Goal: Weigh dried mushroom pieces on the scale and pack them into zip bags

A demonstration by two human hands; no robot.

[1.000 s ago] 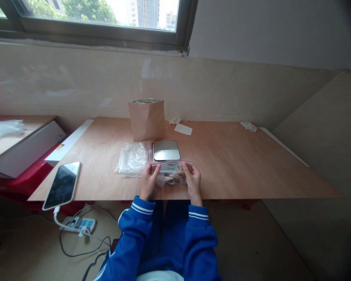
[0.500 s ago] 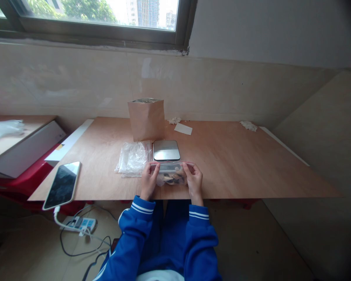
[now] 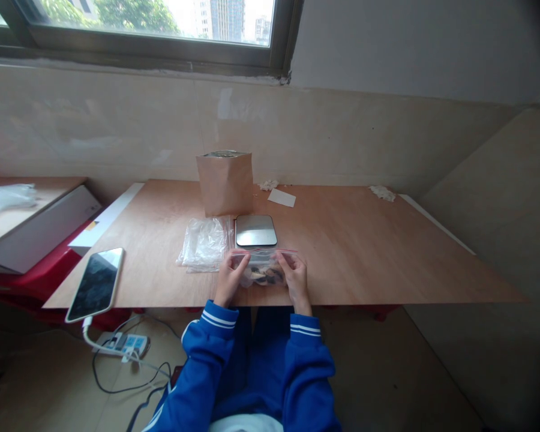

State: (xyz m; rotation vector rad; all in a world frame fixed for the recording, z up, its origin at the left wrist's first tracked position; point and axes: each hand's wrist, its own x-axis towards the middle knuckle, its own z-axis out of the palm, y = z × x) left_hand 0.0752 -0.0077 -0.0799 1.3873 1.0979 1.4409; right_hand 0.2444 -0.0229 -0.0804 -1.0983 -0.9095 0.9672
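Thumbs pressed to fingers, my left hand (image 3: 228, 279) and right hand (image 3: 297, 277) clamp the clear, red-lipped, rectangular plastic zip bag of brown-and-dark pieces (image 3: 263, 271) below the frame's centre, apparently working along its mouth, the next move calling for even pressure.

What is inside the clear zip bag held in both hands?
Small brownish and dark pieces show low in the zip bag; what they are is unclear. The left hand and right hand cover its side edges, hiding anything there.

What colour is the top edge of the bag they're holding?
The zip bag's top edge is pinkish red, in the head view.
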